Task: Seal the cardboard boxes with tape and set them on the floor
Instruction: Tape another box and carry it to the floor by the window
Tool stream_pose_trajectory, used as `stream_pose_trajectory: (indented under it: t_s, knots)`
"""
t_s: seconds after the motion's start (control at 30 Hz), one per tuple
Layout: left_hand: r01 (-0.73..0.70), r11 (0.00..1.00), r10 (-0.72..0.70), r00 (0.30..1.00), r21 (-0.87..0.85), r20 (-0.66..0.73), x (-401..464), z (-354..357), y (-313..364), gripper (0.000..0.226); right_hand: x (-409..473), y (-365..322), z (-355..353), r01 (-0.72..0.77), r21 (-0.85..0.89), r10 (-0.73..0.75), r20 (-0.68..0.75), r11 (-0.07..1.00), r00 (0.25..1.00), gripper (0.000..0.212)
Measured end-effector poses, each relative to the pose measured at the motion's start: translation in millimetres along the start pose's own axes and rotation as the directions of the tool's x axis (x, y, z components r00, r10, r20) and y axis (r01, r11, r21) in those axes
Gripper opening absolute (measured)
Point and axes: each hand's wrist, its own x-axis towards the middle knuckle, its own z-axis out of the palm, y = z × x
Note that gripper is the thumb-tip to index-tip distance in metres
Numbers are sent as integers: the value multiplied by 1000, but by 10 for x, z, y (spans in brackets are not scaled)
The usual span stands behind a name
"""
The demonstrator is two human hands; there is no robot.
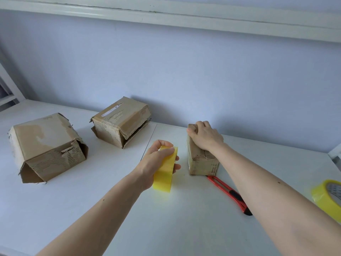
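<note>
left hand (154,163) curled, gripping; right hand (204,136) pressing down

small box (201,161): worn, right of centre, you press its top | yellow tape roll (165,174): on edge, centre, you grip it | two torn boxes (47,146) (120,121): left, flaps open | second tape roll (327,197): right edge
</note>
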Motion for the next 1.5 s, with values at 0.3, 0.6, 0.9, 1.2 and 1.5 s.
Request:
stream_pose_trajectory:
  t_s: [0.3, 0.6, 0.9, 1.2, 1.5]
  knots:
    - [-10, 1000, 10, 1000, 13, -4, -51, 9, 14, 11, -153, 37, -377, 276, 323, -199, -251, 905, 947, 42]
    - [-11, 999, 11, 1000, 37, -12, -68, 17, 20, 9, -347, -82, -512, 341, 386, -182, -392, 857, 902, 61]
    - [-5, 999, 6, 1000, 46, -14, -75, 11, -4, 7, -511, -153, -470, 167, 141, -181, 100, 976, 978, 50]
    - [-12, 999, 13, 1000, 46, -3, -106, 5, 3, 8, -607, -19, -551, 294, 189, -271, -140, 937, 952, 46]
    - [-11, 998, 11, 1000, 55, 0, -110, -1, -5, 9, -683, -7, -504, 441, 46, -437, -72, 896, 896, 43]
